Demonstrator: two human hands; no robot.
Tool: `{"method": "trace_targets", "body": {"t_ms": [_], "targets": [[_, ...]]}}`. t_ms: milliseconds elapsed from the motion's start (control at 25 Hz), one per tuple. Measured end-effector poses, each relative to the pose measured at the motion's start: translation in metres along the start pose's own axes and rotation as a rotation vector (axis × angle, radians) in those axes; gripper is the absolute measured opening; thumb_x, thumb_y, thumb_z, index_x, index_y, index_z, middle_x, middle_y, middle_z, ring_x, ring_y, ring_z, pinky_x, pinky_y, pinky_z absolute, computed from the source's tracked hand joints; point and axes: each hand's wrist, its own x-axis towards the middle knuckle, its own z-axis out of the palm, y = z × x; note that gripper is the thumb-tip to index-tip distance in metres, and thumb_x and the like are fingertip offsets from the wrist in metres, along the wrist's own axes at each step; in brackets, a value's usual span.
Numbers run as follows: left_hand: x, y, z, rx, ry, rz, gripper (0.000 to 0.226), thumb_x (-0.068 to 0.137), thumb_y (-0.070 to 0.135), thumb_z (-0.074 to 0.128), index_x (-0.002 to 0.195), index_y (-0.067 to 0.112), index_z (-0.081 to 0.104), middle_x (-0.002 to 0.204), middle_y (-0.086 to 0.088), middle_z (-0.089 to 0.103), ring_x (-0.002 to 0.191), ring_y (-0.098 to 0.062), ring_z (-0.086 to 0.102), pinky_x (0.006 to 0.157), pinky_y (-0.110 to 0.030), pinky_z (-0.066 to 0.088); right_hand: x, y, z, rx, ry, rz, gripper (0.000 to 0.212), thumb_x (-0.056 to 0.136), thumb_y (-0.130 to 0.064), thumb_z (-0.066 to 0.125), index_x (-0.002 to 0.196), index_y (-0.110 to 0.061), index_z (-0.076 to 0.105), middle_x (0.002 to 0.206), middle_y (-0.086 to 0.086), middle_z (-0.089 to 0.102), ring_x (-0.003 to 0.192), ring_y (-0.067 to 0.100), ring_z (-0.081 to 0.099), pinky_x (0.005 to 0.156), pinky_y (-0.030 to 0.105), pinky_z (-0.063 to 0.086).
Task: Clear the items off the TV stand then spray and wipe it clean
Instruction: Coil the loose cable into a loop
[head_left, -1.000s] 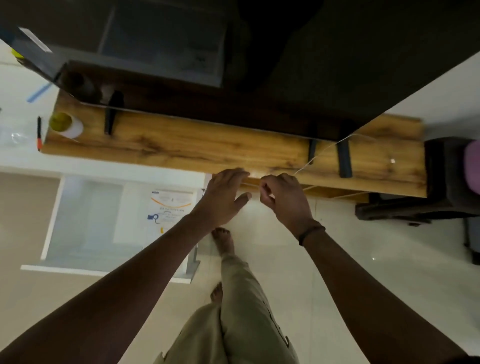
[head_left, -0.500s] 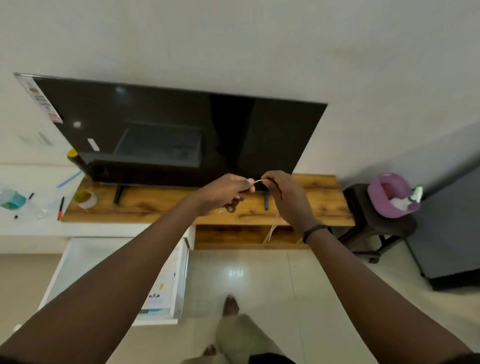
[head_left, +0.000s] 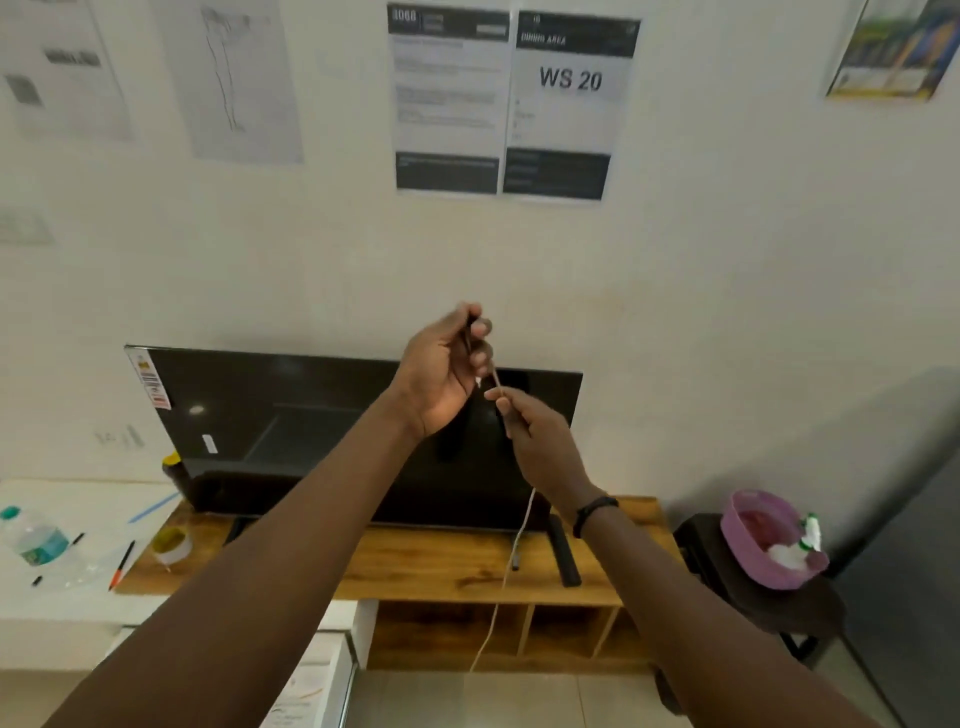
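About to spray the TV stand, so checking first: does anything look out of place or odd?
A thin white cable, pinched in the left hand and right hand, dangles loose in front of the TV stand, down past its top. A small yellow-topped pot sits on its left end.

Premises present as a mock living-room corner inside a numbered work area, not a private home. Evidence: a flat television (head_left: 311, 426) on a wooden TV stand (head_left: 441, 566) against a plain wall; above it, printed notices (head_left: 449, 98), one sheet (head_left: 569, 98) marked "WS 20". White side table (head_left: 78, 493) carries a water bottle (head_left: 32, 538) and a pen (head_left: 122, 564). Tiled floor (head_left: 467, 696).
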Motion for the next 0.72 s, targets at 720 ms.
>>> {"method": "trace_targets", "body": {"t_ms": [720], "targets": [[0.035,-0.027,0.048,1.215,0.029,0.214,0.029,0.112,0.03,0.036,0.102,0.026,0.064,0.072,0.01,0.066,0.057,-0.008,0.057,0.058,-0.022,0.046,0.047,-0.018,-0.127,-0.303,0.03,-0.311,0.023,0.107,-0.034,0.053,0.115,-0.02,0.07,0.087,-0.014,0.064,0.065,0.005,0.054,0.058,0.024,0.046]]}}
